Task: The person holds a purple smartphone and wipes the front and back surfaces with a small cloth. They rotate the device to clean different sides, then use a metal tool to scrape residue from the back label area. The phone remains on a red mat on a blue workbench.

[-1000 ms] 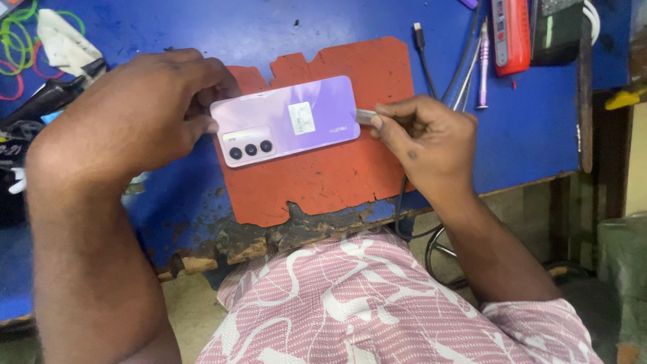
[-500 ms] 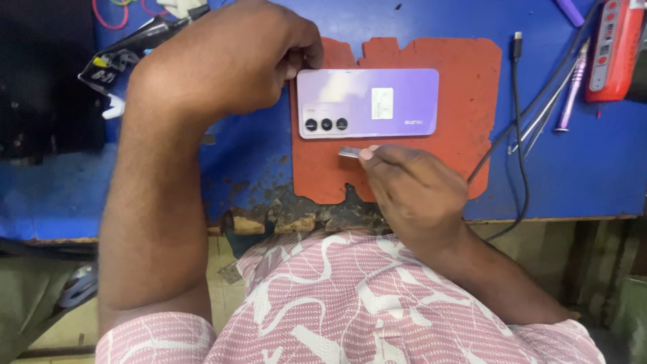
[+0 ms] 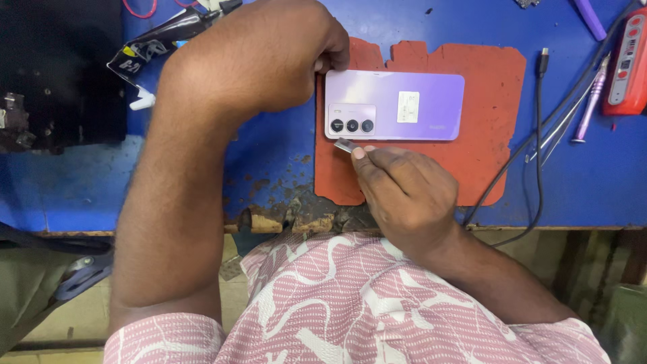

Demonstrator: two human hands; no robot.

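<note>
A lilac smartphone (image 3: 404,104) lies face down on a red-orange mat (image 3: 485,155), its three-lens camera block toward the left. My left hand (image 3: 269,57) grips the phone's left end and steadies it. My right hand (image 3: 404,192) pinches a small thin metal tool (image 3: 346,145), whose tip touches the phone's near edge just below the cameras. The mat rests on a worn blue bench (image 3: 269,155).
A black cable (image 3: 537,135) runs along the mat's right side. Beyond it lie a purple-handled screwdriver (image 3: 588,111), thin tweezers and a red device (image 3: 630,64). Dark tools and a black box (image 3: 60,74) fill the bench's left end. The bench's front edge is chipped.
My left hand has turned the phone level on the mat. My right hand has taken the metal tool from the phone's right end to its near edge, under the cameras.
</note>
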